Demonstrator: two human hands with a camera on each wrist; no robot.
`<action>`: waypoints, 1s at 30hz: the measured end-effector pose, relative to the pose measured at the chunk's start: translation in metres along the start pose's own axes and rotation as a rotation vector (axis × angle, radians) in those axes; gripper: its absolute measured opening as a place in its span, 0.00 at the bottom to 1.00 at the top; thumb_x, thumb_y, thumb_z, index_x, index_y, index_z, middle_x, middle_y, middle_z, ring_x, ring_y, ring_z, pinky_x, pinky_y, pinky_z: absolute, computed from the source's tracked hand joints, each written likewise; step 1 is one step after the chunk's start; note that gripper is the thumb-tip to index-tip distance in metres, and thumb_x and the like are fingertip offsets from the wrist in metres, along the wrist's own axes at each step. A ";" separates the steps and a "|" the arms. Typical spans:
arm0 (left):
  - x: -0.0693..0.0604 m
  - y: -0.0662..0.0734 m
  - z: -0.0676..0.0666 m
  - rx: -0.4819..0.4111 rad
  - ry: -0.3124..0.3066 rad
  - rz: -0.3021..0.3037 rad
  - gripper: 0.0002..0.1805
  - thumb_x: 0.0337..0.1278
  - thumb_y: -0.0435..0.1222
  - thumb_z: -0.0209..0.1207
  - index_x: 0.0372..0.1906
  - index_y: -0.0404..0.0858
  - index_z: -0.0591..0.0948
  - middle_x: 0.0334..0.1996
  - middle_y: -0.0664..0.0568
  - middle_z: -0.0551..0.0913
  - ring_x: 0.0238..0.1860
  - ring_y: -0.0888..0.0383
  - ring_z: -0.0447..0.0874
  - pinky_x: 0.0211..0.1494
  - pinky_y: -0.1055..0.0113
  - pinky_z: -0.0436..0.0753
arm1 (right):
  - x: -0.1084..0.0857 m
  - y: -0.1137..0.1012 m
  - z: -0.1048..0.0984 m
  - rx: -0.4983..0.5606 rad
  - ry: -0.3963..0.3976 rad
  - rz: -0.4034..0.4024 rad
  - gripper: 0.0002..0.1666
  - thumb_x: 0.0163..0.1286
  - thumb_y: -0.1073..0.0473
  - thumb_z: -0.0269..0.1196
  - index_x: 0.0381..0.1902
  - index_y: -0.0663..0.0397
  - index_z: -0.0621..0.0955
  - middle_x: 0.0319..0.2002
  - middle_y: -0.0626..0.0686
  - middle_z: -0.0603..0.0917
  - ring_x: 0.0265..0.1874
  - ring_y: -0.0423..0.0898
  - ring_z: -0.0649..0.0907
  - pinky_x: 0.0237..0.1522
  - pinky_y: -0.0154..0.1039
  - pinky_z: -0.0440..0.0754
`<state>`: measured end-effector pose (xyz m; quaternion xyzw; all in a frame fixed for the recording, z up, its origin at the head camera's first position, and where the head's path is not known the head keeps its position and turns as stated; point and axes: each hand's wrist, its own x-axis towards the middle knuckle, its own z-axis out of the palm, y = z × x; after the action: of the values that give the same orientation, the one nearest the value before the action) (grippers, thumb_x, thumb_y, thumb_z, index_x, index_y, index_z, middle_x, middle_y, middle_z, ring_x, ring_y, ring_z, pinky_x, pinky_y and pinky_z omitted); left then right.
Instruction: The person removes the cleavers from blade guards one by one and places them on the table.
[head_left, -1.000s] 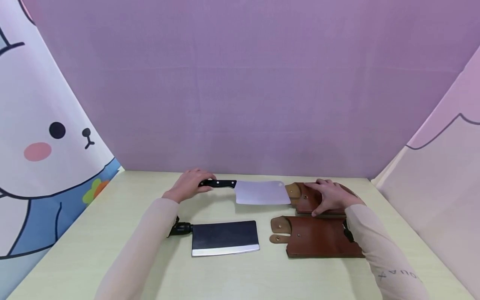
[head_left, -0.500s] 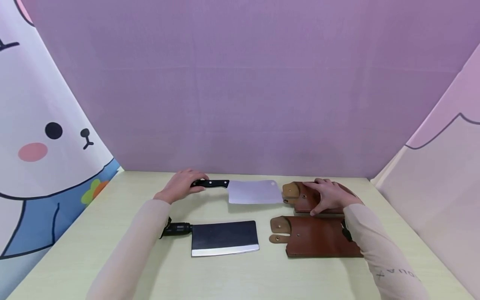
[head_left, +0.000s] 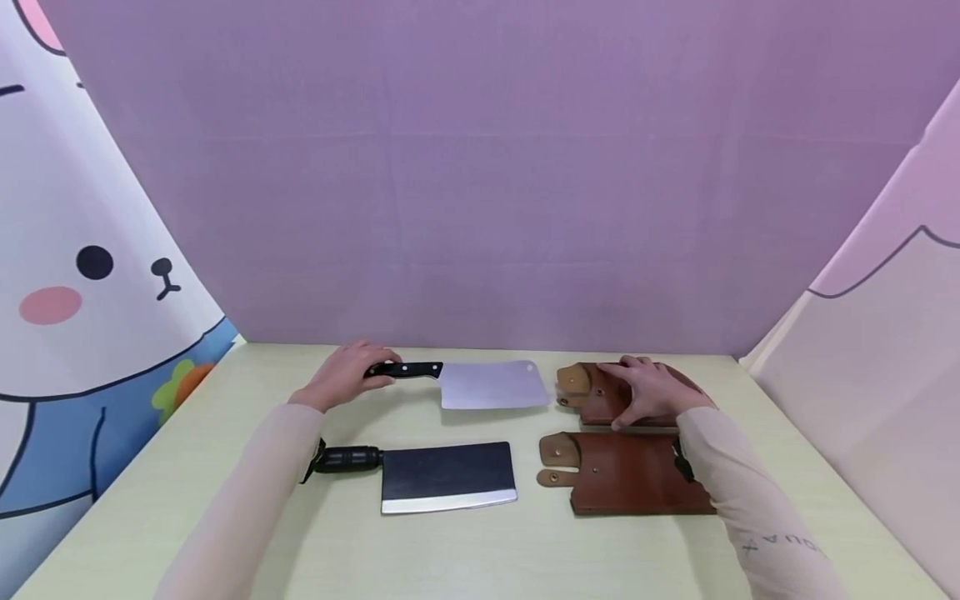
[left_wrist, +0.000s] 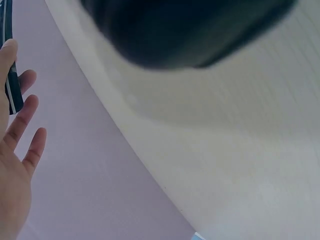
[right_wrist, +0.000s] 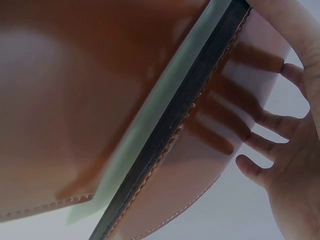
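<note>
In the head view my left hand (head_left: 347, 375) pinches the black riveted handle (head_left: 405, 370) of a cleaver with a silver blade (head_left: 493, 385). Its blade points right and ends just short of a brown leather knife sheath (head_left: 600, 408). Across that sheath lies my right hand (head_left: 651, 390), thumb at the near edge and fingers at the far edge. The right wrist view shows the fingertips (right_wrist: 250, 172) along the sheath's curved edge (right_wrist: 175, 220). Only the end of the cleaver handle (left_wrist: 14, 95) appears in the left wrist view, between thumb and fingers.
A second cleaver, dark with a bright edge (head_left: 450, 479), lies nearer on the pale table (head_left: 465, 558). Right of it is a larger brown sheath (head_left: 637, 475) with tan straps, partly under my right wrist. A purple backdrop (head_left: 480, 183) stands behind.
My left hand has moved left with the silver cleaver. The far sheath and my right hand have shifted slightly left too. A small gap now separates blade and sheath.
</note>
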<state>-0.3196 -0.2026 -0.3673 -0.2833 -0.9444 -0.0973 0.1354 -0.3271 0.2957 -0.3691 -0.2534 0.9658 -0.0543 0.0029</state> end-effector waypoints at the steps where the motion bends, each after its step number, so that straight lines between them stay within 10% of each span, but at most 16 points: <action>1: -0.001 -0.001 -0.001 0.000 0.001 0.002 0.18 0.54 0.44 0.60 0.51 0.47 0.78 0.49 0.53 0.81 0.49 0.51 0.74 0.51 0.49 0.71 | 0.001 -0.001 0.000 0.003 -0.001 0.000 0.59 0.36 0.37 0.74 0.65 0.50 0.65 0.61 0.69 0.64 0.57 0.70 0.65 0.51 0.68 0.63; 30: -0.026 -0.030 -0.007 -0.017 0.020 -0.019 0.17 0.53 0.43 0.61 0.49 0.45 0.79 0.45 0.50 0.82 0.50 0.46 0.74 0.49 0.46 0.70 | 0.016 -0.017 0.010 0.040 -0.022 0.033 0.59 0.37 0.38 0.74 0.67 0.47 0.63 0.63 0.67 0.63 0.60 0.69 0.63 0.53 0.68 0.62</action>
<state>-0.3139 -0.2425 -0.3722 -0.2745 -0.9448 -0.1096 0.1415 -0.3328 0.2720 -0.3766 -0.2377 0.9686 -0.0706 0.0196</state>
